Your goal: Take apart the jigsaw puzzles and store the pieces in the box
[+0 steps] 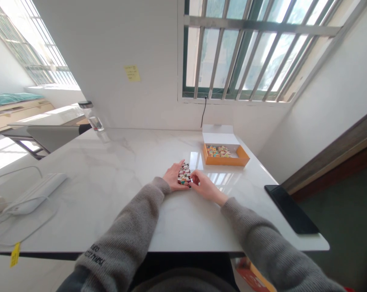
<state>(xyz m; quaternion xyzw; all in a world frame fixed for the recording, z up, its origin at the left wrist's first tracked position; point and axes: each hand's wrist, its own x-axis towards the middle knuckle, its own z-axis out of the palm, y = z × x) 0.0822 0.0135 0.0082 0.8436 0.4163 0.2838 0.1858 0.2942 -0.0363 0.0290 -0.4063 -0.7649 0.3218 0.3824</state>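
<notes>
A small stack of colourful patterned pieces [184,173] rests on the white marbled table in front of me; their exact kind is too small to tell. My left hand [172,177] curves round the left side of the stack, with fingertips at its far end and thumb along its near end. At the right edge of the stack, my right hand [204,185] has thumb and forefinger brought together in a pinch. A tiny dark bit shows by those fingertips, but whether it is held is unclear.
An orange open box [227,161] with a raised white lid holds similar colourful pieces [219,151] at the back right. A black tablet-like slab [289,209] lies by the right edge. A glass bottle [94,118] stands back left; a white power strip [35,194] with cables lies left.
</notes>
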